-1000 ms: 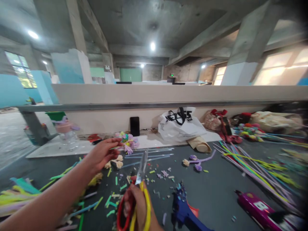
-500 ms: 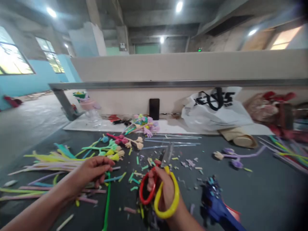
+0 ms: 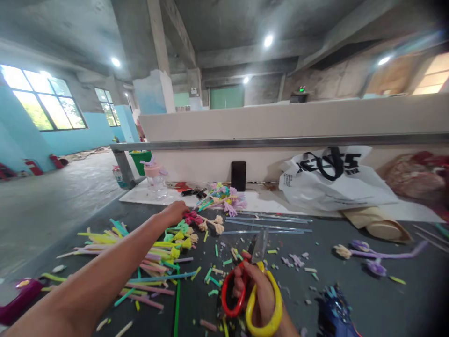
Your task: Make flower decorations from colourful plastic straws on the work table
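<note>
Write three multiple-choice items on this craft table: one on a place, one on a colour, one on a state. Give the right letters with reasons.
1. Where does the black phone stand?
A. Flat among the cuttings
B. Upright against the low wall, behind the table
C. Inside the white bag

2. What colours are the handles of the scissors?
A. Red and yellow
B. Blue and green
C. Both black

3. What is the left hand doing?
A. Holding the scissors
B. Resting in the lap
C. Reaching out to the pile of coloured pipe cleaners

Answers:
1 B, it leans on end at the wall's foot.
2 A, one loop is red, the other yellow, in the right hand.
3 C, the arm is stretched forward and the fingers are at the pile.
</note>
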The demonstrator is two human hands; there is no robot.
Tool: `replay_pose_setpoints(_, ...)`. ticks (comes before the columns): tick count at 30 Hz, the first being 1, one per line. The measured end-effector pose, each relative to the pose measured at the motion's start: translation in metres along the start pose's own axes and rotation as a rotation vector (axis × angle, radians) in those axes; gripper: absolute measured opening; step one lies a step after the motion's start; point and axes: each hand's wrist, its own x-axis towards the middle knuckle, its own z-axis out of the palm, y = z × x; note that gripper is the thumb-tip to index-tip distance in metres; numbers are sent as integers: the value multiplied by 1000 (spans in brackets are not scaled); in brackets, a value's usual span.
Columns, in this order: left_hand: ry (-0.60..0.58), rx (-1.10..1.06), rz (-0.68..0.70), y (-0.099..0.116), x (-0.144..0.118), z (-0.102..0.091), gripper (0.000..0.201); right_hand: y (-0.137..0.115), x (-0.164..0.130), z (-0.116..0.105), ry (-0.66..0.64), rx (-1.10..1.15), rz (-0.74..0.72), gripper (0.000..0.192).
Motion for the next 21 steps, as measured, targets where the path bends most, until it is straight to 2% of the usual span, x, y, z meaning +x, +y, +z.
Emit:
replay_pose_setpoints(4,-37,-30,3,-9,9,8,29,2,0,-3,-13,12,3,42)
replay_pose_setpoints(9,-25,-94,-20,-16,3,-4,28,4,0,-4,10,39,3,43)
replay_pose_setpoints(14,-4,-205,-35,-7,-5,-15,26,4,0,-2,10,41,-8,43)
replay_pose_setpoints(21,-83,-340,-11,8,4,-3,25,3,-1,-1,16,26,-24,43)
